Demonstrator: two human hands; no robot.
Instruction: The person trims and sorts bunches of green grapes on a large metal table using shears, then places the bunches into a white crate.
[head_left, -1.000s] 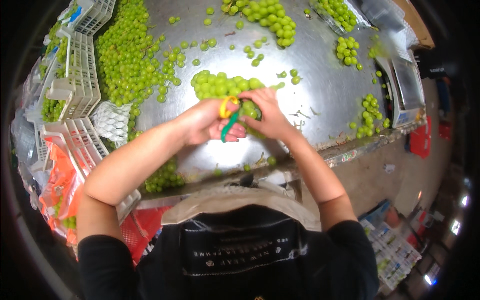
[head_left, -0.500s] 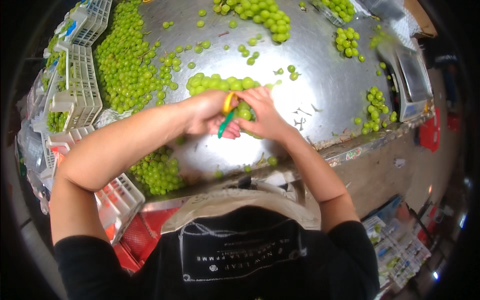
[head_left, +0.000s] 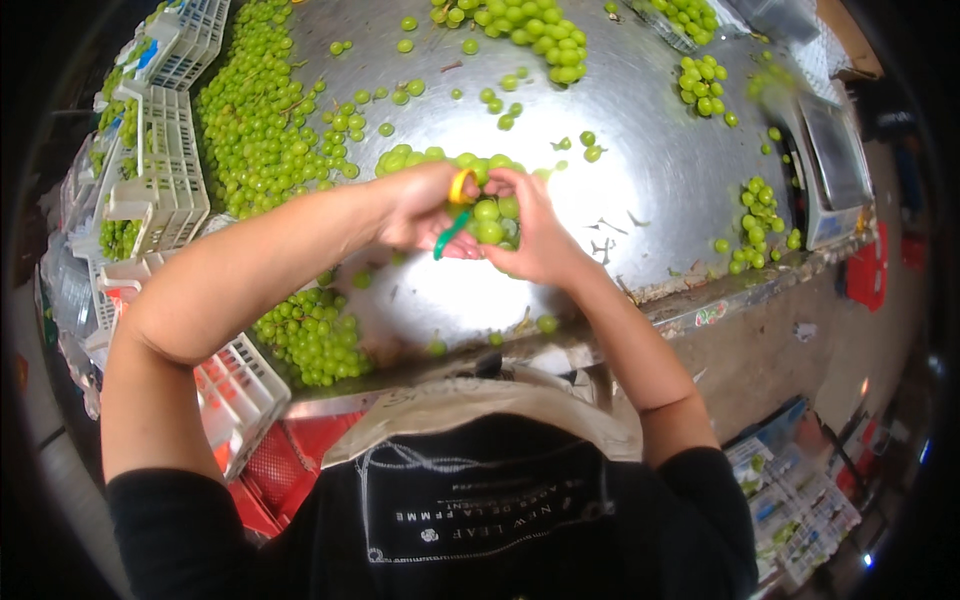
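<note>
My left hand (head_left: pixel 425 205) is closed around small scissors with a yellow handle (head_left: pixel 462 186) and a green handle (head_left: pixel 452 234). Their blades are hidden from me. Opposite it, my right hand (head_left: pixel 540 232) curls round a bunch of green grapes (head_left: pixel 490 222), thumb and fingers on either side of the berries. More green grapes (head_left: pixel 405 158) lie just beyond my hands on the metal table (head_left: pixel 400 310); whether they belong to the held bunch I cannot tell.
Loose grapes (head_left: pixel 250 140) are heaped along the left, beside white crates (head_left: pixel 168 170). Another bunch (head_left: pixel 310 340) lies near left, more (head_left: pixel 545 35) at the far side. A scale-like device (head_left: pixel 835 150) stands at the right edge. A red crate (head_left: pixel 310 450) sits below the table.
My right fingers have lifted and opened a little, showing more of the grapes between my hands. The scissors have shifted slightly, still in my left hand.
</note>
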